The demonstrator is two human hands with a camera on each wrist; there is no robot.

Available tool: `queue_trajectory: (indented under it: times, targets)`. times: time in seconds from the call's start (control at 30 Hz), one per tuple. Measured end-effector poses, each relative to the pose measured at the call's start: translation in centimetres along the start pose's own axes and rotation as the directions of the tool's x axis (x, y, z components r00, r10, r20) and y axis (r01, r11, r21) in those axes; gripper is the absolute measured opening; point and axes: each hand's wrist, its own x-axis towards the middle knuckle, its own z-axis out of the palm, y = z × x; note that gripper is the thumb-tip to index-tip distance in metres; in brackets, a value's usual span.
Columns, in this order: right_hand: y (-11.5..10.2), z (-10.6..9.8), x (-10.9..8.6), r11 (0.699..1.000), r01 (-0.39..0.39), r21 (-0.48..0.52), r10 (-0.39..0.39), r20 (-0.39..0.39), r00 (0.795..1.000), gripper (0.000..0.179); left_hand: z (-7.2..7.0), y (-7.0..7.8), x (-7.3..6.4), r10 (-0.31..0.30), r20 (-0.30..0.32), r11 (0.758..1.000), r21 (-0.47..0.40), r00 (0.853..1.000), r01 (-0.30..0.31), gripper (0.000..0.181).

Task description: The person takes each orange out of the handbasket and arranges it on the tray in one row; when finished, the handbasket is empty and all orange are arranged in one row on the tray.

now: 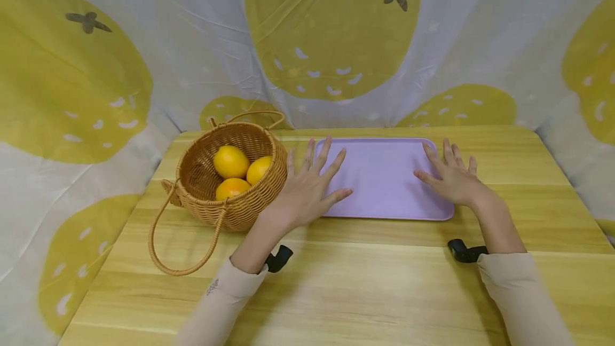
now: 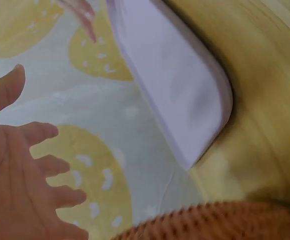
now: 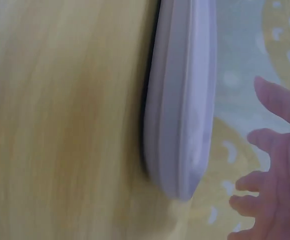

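A pale purple rectangular tray (image 1: 384,175) lies flat on the table, its bare surface showing. My left hand (image 1: 307,191) is spread over the tray's left end, fingers pointing away from me, beside the basket. Over the tray's right end my right hand (image 1: 454,178) hangs with its fingers spread too. In the left wrist view the left palm (image 2: 15,185) holds nothing, and in the right wrist view the right palm (image 3: 284,185) is likewise bare. A woven wicker basket (image 1: 250,212) on the left contains a yellow lemon (image 1: 231,162) and two more yellow-orange fruits (image 1: 233,188).
The basket's front handle (image 1: 156,244) droops onto the wooden table (image 1: 365,292), while its rear handle (image 1: 259,113) stands toward the back. A curtain (image 1: 202,52) printed with big yellow fruits encloses the far side and both flanks. Black wrist mounts (image 1: 463,251) sit at both cuffs.
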Motion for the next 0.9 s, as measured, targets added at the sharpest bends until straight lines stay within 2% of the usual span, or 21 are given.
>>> queue_trajectory:
  times: [0.17, 0.4, 0.53, 0.7, 0.83, 0.9]
  targets:
    - [2.2, -0.3, -0.7, 0.999, -0.017, 0.037, 0.014, 0.085, 0.996, 0.084, -2.1, -0.9, -3.1, 0.019, 0.029, 0.996, -0.091, 0.999, -0.016, 0.077]
    - [3.9, -0.4, -0.9, 0.998, 0.011, 0.063, -0.021, 0.164, 0.986, 0.08, -5.9, -3.3, -6.6, 0.001, 0.018, 0.998, -0.059, 1.0, 0.0, 0.074]
    - [4.3, -0.3, -0.9, 0.997, 0.037, 0.069, -0.048, 0.172, 0.984, 0.076, -8.5, -5.2, -7.7, -0.043, 0.065, 0.997, -0.064, 0.997, 0.047, 0.07]
    - [4.3, -0.3, -0.9, 0.996, 0.041, 0.08, -0.055, 0.18, 0.982, 0.072, -11.5, -7.8, -7.7, -0.063, 0.146, 0.993, -0.088, 0.987, 0.077, 0.066]
    - [4.3, -0.2, -0.8, 0.996, 0.03, 0.09, -0.046, 0.18, 0.983, 0.072, -13.2, -10.3, -6.3, -0.023, 0.191, 0.996, -0.085, 0.981, 0.039, 0.059]
    - [4.3, -0.2, -0.8, 0.995, 0.027, 0.092, -0.043, 0.179, 0.983, 0.072, -13.7, -11.5, -5.5, -0.003, 0.221, 0.993, -0.113, 0.975, 0.029, 0.053]
